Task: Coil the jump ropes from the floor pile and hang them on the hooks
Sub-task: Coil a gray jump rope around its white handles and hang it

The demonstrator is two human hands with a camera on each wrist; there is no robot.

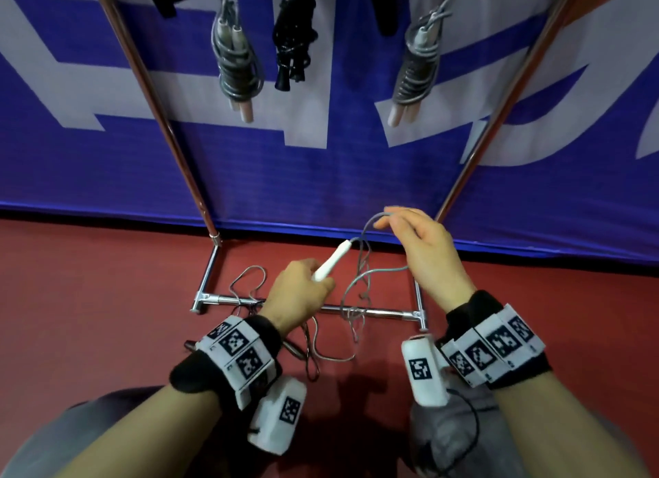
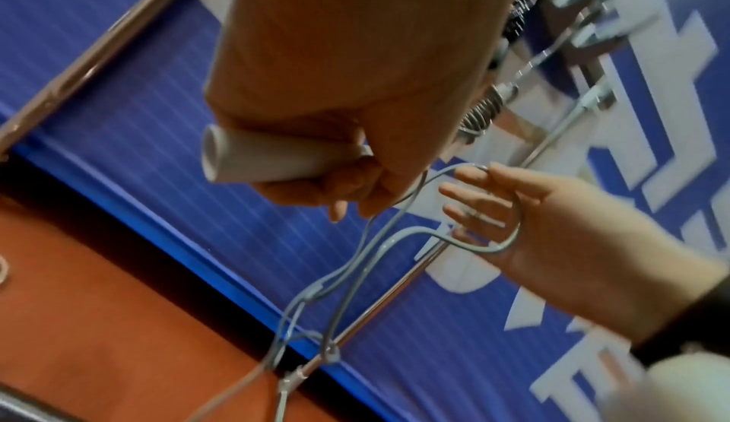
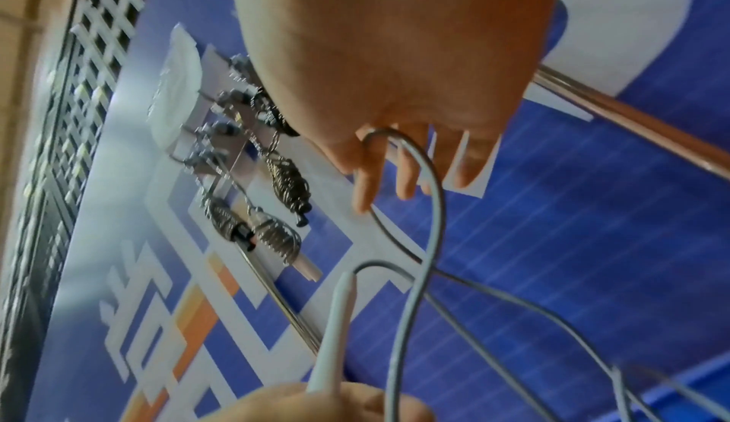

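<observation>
Grey rope point(image 1: 360, 274) tangled: left hand point(image 1: 299, 292) grips white handle point(image 1: 330, 262); right hand point(image 1: 424, 249), fingers relaxed, hooks loop. Draw slack evenly before coiling.

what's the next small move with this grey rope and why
Probably lay the loop draped over the right hand against the white handle gripped by the left hand. The grey rope trails loose to the floor, so winding has barely begun.

Under you lies a red floor point(image 1: 107, 299). The rack's chrome base bars point(image 1: 374, 312) rest on it, and loose grey rope point(image 1: 322, 356) and darker rope point(image 1: 310, 353) lie tangled across floor and bars.
</observation>
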